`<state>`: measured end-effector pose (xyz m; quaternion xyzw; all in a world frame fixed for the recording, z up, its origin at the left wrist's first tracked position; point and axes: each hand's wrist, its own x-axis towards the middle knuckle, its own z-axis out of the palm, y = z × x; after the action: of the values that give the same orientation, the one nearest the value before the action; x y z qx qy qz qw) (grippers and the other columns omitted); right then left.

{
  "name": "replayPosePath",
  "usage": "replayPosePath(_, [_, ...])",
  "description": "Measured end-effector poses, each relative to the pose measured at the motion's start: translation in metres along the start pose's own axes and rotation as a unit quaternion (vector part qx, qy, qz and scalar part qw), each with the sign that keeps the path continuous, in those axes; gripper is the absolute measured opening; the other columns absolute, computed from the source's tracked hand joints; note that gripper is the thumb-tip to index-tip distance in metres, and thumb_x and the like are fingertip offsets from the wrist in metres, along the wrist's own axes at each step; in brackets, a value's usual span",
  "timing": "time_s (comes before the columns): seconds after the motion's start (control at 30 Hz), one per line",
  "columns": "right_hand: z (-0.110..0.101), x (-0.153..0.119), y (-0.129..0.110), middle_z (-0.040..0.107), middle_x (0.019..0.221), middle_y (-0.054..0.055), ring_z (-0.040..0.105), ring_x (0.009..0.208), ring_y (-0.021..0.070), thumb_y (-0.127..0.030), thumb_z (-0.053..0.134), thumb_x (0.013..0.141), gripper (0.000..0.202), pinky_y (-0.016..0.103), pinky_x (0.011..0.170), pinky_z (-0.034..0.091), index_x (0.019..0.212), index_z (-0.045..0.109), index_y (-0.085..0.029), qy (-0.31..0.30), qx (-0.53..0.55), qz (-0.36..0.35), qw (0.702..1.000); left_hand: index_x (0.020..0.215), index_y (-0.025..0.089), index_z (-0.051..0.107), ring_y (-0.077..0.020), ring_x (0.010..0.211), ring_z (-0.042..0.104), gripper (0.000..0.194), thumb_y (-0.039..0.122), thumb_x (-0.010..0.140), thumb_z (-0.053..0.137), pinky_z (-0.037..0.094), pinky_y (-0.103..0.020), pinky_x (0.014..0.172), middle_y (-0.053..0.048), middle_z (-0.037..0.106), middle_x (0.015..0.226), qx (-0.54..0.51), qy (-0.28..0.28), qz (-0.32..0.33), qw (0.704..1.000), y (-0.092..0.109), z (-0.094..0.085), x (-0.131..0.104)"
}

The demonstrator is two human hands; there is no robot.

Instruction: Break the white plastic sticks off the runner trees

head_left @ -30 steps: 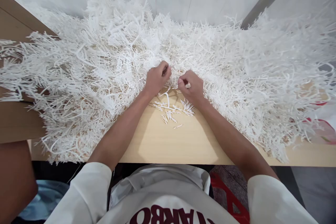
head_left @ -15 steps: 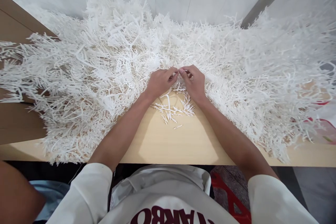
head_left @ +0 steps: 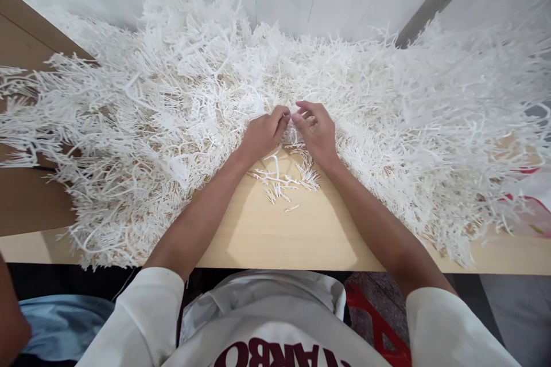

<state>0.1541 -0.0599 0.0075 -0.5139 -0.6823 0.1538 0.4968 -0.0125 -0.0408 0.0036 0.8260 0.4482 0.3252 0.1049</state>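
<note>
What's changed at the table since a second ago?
The left hand has moved right, toward the right hand, which has shifted slightly forward and partly uncurled. I can't tell whether either took or released anything. At lower left, another person's arm has slid toward the picture's edge. The pile of white branching strands and loose pieces on the tabletop look much the same.

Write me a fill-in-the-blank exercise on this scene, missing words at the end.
1. The strands in the heap are ____ in colour.
2. Of the left hand and the right hand, the ____ one is nearer the cardboard box.
3. Loose bits lie on the table ____ the two forearms.
4. At the lower right, the frame is ____ in colour.

Missing words: white; left; between; red.
</note>
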Motion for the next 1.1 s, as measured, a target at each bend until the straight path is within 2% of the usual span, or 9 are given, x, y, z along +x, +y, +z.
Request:
replayPosePath(0.07, [0.001,0.000,0.001,0.069,0.093,0.003,0.063,0.086,0.0164,-0.059,0.053,0.092,0.038,0.034,0.081,0.050,0.101,0.069,-0.025,-0.024,-0.013,-0.019,0.999,0.111,0.022,0.055,-0.0148,0.068,0.066,0.031,0.039,0.102,0.031,0.040,-0.026,0.058,-0.002,0.071,0.080,0.010,-0.012,0.015,1.000,0.000,0.001,0.000])
replayPosePath(0.2, [0.002,-0.005,0.000,0.068,0.080,0.004,0.062,0.080,0.0165,-0.048,0.045,0.099,0.039,0.034,0.077,0.049,0.081,0.068,-0.022,0.009,-0.075,-0.069,0.995,0.107,0.020,0.057,-0.0152,0.063,0.064,0.030,0.037,0.101,0.033,0.038,-0.026,0.056,-0.002,0.070,0.074,0.049,-0.018,0.024,0.998,0.001,0.003,0.001])
replayPosePath(0.47, [0.003,-0.012,0.005,0.071,0.079,0.001,0.063,0.074,0.0145,-0.031,0.050,0.099,0.024,0.032,0.073,0.048,0.089,0.071,-0.022,0.096,-0.155,-0.209,0.961,0.098,0.020,0.055,-0.0126,0.053,0.055,0.024,0.037,0.100,0.038,0.031,-0.026,0.054,0.000,0.063,0.065,0.012,-0.009,-0.009,1.000,0.010,0.009,-0.001])
replayPosePath(0.57, [0.002,-0.016,-0.001,0.072,0.081,0.001,0.064,0.075,0.0148,-0.030,0.050,0.099,0.024,0.034,0.073,0.050,0.090,0.071,-0.023,0.104,-0.141,-0.204,0.963,0.095,0.022,0.053,-0.0112,0.048,0.049,0.019,0.035,0.099,0.041,0.029,-0.026,0.052,0.003,0.057,0.059,-0.043,-0.005,-0.061,0.997,0.006,0.005,0.002])
replayPosePath(0.67, [0.002,-0.018,-0.007,0.073,0.085,0.002,0.065,0.079,0.0152,-0.031,0.050,0.099,0.024,0.034,0.075,0.052,0.090,0.071,-0.023,0.084,-0.102,-0.194,0.972,0.097,0.023,0.052,-0.0108,0.046,0.047,0.020,0.035,0.101,0.037,0.030,-0.026,0.052,0.005,0.052,0.055,-0.096,0.047,-0.106,0.989,0.001,0.001,0.004])
replayPosePath(0.73, [0.003,-0.016,-0.007,0.073,0.090,0.003,0.065,0.085,0.0150,-0.034,0.049,0.099,0.025,0.033,0.076,0.052,0.095,0.071,-0.023,0.081,-0.066,-0.154,0.983,0.101,0.023,0.052,-0.0112,0.049,0.050,0.024,0.039,0.103,0.034,0.033,-0.027,0.055,0.004,0.053,0.057,-0.113,0.062,-0.089,0.988,0.000,0.001,0.004])
replayPosePath(0.9, [0.003,-0.006,-0.001,0.068,0.110,0.004,0.064,0.091,0.0145,-0.050,0.047,0.098,0.035,0.031,0.074,0.053,0.120,0.064,-0.028,0.102,0.007,-0.016,0.995,0.110,0.022,0.050,-0.0116,0.057,0.057,0.033,0.044,0.104,0.026,0.037,-0.026,0.059,0.001,0.063,0.070,-0.114,0.022,-0.044,0.992,0.001,0.003,0.002])
replayPosePath(0.97, [0.004,-0.004,0.000,0.067,0.112,0.005,0.064,0.094,0.0153,-0.054,0.051,0.095,0.038,0.031,0.074,0.053,0.118,0.065,-0.028,0.077,0.014,-0.011,0.997,0.112,0.022,0.049,-0.0124,0.060,0.059,0.032,0.043,0.104,0.026,0.038,-0.027,0.060,0.000,0.065,0.075,-0.105,0.003,-0.034,0.994,0.001,0.004,0.002])
replayPosePath(1.1, [0.005,-0.003,0.000,0.070,0.097,0.003,0.064,0.088,0.0148,-0.057,0.055,0.091,0.036,0.031,0.075,0.052,0.099,0.070,-0.025,-0.004,0.001,-0.034,0.999,0.113,0.022,0.048,-0.0149,0.064,0.062,0.030,0.040,0.103,0.026,0.039,-0.028,0.061,-0.002,0.068,0.080,-0.091,-0.032,-0.015,0.995,0.001,0.002,0.000])
